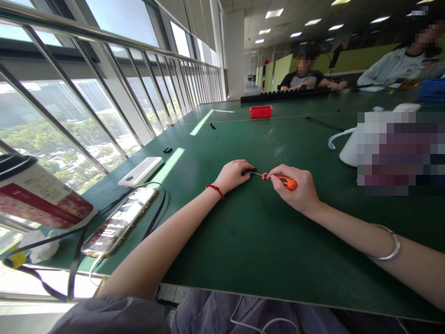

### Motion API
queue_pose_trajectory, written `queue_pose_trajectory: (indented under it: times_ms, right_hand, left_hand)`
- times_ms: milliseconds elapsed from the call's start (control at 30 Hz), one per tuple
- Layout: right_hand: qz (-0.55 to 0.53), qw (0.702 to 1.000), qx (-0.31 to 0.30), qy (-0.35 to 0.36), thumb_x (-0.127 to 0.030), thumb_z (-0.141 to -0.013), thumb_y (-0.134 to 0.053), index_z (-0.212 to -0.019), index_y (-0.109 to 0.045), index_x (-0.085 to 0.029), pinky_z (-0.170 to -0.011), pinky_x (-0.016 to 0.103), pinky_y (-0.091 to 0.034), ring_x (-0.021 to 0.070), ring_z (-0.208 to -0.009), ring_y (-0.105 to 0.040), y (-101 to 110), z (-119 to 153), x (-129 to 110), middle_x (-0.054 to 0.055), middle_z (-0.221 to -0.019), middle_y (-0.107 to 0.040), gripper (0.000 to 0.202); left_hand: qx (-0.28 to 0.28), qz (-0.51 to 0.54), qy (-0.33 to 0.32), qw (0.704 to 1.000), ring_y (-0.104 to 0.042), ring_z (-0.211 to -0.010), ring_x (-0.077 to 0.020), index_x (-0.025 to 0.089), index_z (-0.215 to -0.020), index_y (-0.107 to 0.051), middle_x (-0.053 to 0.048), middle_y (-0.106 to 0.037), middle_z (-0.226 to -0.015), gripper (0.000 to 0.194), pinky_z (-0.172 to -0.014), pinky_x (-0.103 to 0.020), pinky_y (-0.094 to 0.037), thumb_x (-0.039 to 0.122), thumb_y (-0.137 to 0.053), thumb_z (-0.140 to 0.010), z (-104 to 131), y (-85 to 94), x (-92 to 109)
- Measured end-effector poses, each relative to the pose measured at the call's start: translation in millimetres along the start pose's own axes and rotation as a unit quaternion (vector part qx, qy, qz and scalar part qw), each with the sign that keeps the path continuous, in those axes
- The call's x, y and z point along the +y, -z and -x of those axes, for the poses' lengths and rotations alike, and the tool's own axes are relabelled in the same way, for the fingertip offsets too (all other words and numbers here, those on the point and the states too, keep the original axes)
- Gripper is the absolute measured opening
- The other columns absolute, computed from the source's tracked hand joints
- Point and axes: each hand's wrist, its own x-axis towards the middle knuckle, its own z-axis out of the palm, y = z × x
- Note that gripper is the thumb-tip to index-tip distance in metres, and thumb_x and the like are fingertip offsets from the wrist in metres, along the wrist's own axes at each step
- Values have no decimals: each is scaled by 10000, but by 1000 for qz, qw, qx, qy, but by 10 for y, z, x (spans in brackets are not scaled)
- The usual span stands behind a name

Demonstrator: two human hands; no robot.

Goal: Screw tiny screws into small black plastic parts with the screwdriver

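Note:
Over the middle of the green table, my left hand [232, 175], with a red bracelet at the wrist, is closed on a small black part [247, 171]; its exact kind is too small to make out. My right hand [295, 188] grips a screwdriver [288, 182] with an orange and black handle. The thin metal shaft points left, and its tip meets or nearly meets the black part. My fingers partly cover both things.
On the left lie a phone [121, 222] with a cable, a white power bank [141, 171] and a large paper cup [45, 192]. Small black pieces [167, 150] and a red bin [261, 112] are farther off. Two people sit across the table [222, 250]. Metal railing [114, 46] runs along the left.

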Motion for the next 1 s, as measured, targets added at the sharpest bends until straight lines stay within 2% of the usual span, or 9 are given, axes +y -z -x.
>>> queue_pose_trajectory:
  times_ms: [233, 667, 1000]
  right_hand:
    - [-2, 1000, 23, 4, -294, -821, -512, -730, -625, -198, -553, 287, -426, 149, -540, -562, 17, -3, -3, 21, -660, -661, 175]
    - [4, 1000, 9, -17, -313, -831, -489, -721, -619, -194, -545, 279, -412, 142, -529, -549, 30, -4, -13, 29, -653, -658, 207]
    - [0, 1000, 9, -6, -297, -833, -491, -734, -616, -183, -570, 288, -418, 153, -548, -566, 39, -6, -15, 37, -674, -659, 196]
  left_hand:
    - [3, -4, -4, 1000, -660, -895, -178, 178, -1013, -719, -35, -711, -1039, 285, -783, -258, -521, 174, -521, -808, 5, 5, 11]
    - [8, 5, -1, 1000, -662, -885, -175, 182, -1010, -723, -32, -711, -1039, 287, -774, -253, -517, 173, -532, -796, 7, -9, 0]
    - [9, 6, -3, 1000, -659, -875, -174, 179, -1006, -723, -36, -711, -1033, 286, -775, -254, -514, 164, -532, -794, 5, -10, 1]
